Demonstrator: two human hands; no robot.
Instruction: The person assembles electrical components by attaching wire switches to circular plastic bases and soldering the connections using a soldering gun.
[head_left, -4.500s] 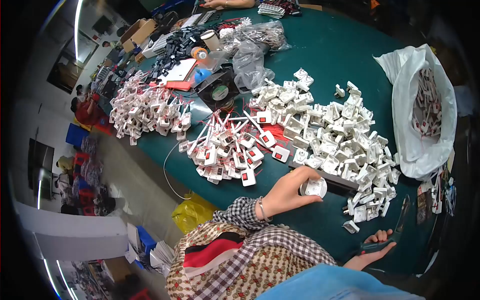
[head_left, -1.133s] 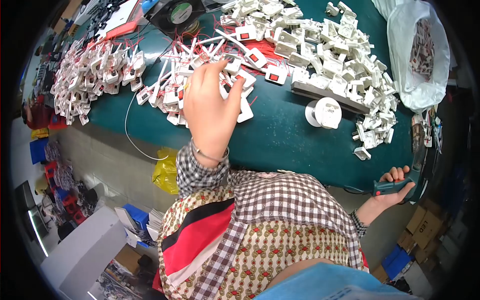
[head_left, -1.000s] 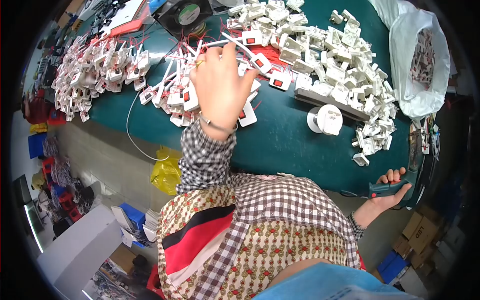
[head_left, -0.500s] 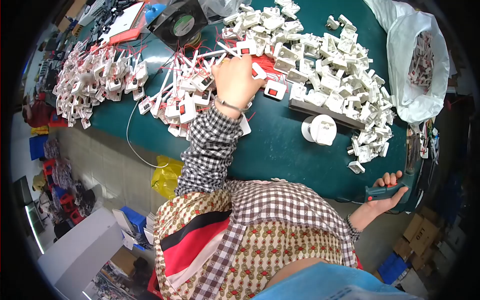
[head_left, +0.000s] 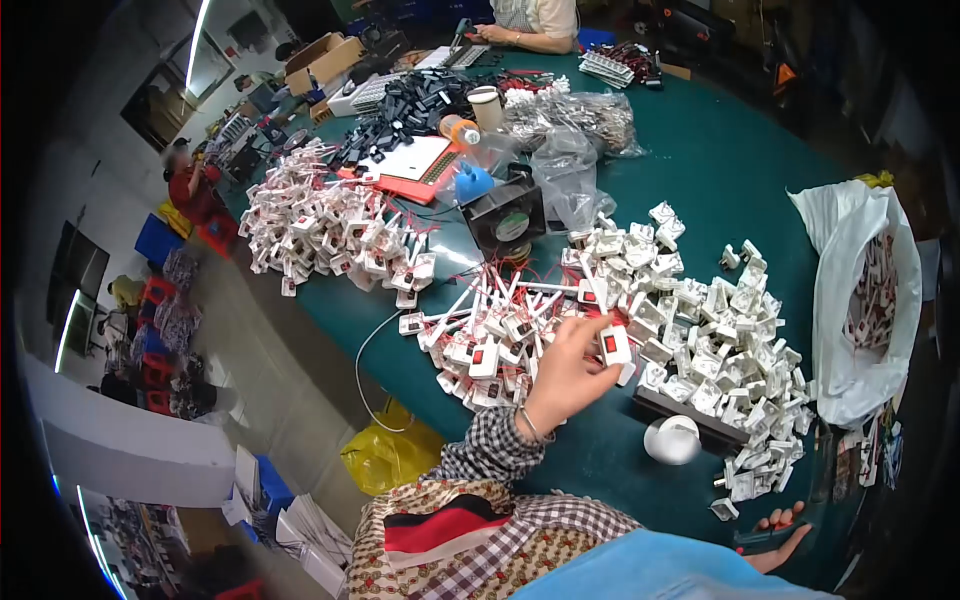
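Pinching one white switch piece [head_left: 616,345] between thumb and fingers, our left hand [head_left: 572,372] is now holding it up at the right side of the wired pile [head_left: 485,358], while half a second ago it was reaching down into that pile, so we are now handling just one piece. Our right hand [head_left: 780,553] is still curling around the green tool [head_left: 758,539] near the edge of the bench [head_left: 720,170]. We are also looking higher than before, so we are now seeing another person's hands [head_left: 490,33] far off.
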